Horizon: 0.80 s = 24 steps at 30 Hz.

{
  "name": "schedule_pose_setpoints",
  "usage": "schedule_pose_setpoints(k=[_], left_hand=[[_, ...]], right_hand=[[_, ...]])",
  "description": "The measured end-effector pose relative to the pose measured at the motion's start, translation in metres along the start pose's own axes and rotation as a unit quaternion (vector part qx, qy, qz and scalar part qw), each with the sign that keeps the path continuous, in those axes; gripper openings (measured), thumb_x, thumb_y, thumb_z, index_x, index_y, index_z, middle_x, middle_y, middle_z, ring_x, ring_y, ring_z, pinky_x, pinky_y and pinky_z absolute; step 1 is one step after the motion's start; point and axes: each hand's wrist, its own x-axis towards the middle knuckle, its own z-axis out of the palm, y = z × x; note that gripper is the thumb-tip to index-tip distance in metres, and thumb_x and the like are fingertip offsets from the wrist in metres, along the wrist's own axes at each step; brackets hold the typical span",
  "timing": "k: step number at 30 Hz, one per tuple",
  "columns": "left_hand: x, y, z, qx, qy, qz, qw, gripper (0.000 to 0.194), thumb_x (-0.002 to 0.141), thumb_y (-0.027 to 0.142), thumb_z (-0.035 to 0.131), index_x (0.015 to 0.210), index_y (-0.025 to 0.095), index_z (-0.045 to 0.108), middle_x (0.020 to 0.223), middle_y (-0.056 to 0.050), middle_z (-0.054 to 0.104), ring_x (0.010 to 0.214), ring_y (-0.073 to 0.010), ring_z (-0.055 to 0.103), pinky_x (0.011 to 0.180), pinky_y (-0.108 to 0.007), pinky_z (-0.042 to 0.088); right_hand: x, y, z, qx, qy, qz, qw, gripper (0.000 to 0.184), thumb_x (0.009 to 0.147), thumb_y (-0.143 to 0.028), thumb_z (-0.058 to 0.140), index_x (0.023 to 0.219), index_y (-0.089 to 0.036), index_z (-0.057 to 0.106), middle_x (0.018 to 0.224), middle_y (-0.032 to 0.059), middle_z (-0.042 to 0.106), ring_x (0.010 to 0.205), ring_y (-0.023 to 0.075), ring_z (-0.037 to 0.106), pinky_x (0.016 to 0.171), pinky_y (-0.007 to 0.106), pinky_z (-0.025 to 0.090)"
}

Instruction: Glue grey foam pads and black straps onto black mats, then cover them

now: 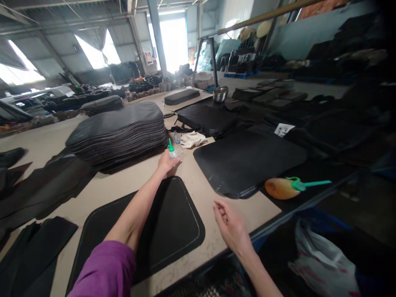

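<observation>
My left hand (166,162) reaches out over the table and is closed round a small white squeeze bottle with a green nozzle (172,151). Under that arm lies a flat black leather panel with rounded corners and a stitched edge (173,222). My right hand (228,225) hovers near the table's front edge, fingers loosely curled and apart, holding nothing. A second black panel (247,163) lies to the right of the bottle.
A tall stack of black panels (119,134) stands behind the bottle. An orange bottle with a long green nozzle (286,187) lies at the right. A cloth (192,139), a metal bowl (220,94) and more black pieces (27,247) lie around the beige table (130,181).
</observation>
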Motion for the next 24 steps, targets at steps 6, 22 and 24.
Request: schedule_pose_setpoints(k=[6, 22, 24], left_hand=[[0.047, 0.018, 0.023, 0.010, 0.025, -0.027, 0.999, 0.061, 0.080, 0.049, 0.078, 0.126, 0.018, 0.053, 0.127, -0.018, 0.066, 0.115, -0.0272, 0.063, 0.093, -0.035, 0.045], [-0.061, 0.013, -0.042, -0.101, -0.004, 0.027, 0.995, 0.062, 0.089, 0.021, 0.069, 0.147, 0.011, 0.048, 0.150, -0.024, 0.051, 0.113, -0.0227, 0.066, 0.107, -0.038, 0.049], [-0.112, -0.004, -0.074, -0.115, -0.032, 0.045, 0.992, 0.056, 0.088, 0.024, 0.071, 0.142, 0.016, 0.056, 0.140, -0.017, 0.063, 0.096, -0.0172, 0.069, 0.099, -0.036, 0.053]], right_hand=[[-0.002, 0.002, -0.002, -0.017, -0.010, -0.029, 0.999, 0.019, 0.109, -0.038, 0.046, 0.115, -0.027, 0.062, 0.102, 0.0051, 0.067, 0.078, 0.0219, 0.066, 0.068, 0.035, 0.055], [0.001, 0.029, 0.000, -0.067, -0.030, 0.022, 0.997, 0.042, 0.103, -0.058, 0.041, 0.118, -0.027, 0.066, 0.090, 0.0046, 0.076, 0.080, 0.0307, 0.074, 0.069, 0.043, 0.057], [0.005, 0.038, 0.001, -0.095, -0.038, -0.003, 0.995, 0.041, 0.104, -0.054, 0.036, 0.120, -0.029, 0.064, 0.088, 0.0042, 0.076, 0.073, 0.0306, 0.074, 0.064, 0.045, 0.057]])
